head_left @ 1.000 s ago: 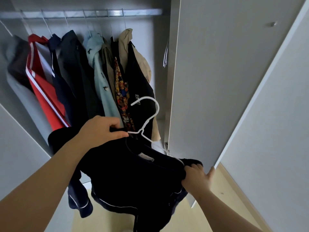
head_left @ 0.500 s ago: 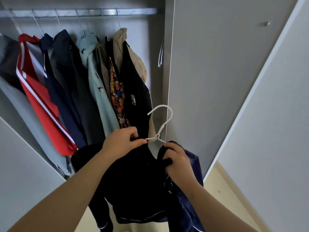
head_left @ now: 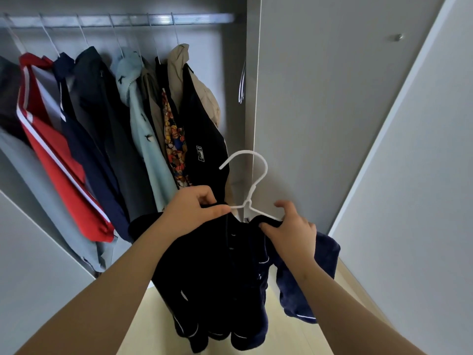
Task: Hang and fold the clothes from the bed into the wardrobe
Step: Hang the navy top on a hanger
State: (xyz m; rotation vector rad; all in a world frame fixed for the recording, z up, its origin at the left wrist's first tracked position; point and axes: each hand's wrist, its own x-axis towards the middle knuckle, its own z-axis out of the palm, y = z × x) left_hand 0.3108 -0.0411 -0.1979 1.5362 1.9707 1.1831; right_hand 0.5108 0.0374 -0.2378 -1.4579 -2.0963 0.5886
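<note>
Both hands are holding a dark navy garment on a white hanger: the left hand is pinching the collar against the hanger's left arm, while the right hand is gripping the other shoulder at the hanger's right arm. The garment is hanging down between the forearms, in front of the wardrobe. Beyond it, hung clothes are crowding the metal rail, and the wardrobe door is standing open on the right.
</note>
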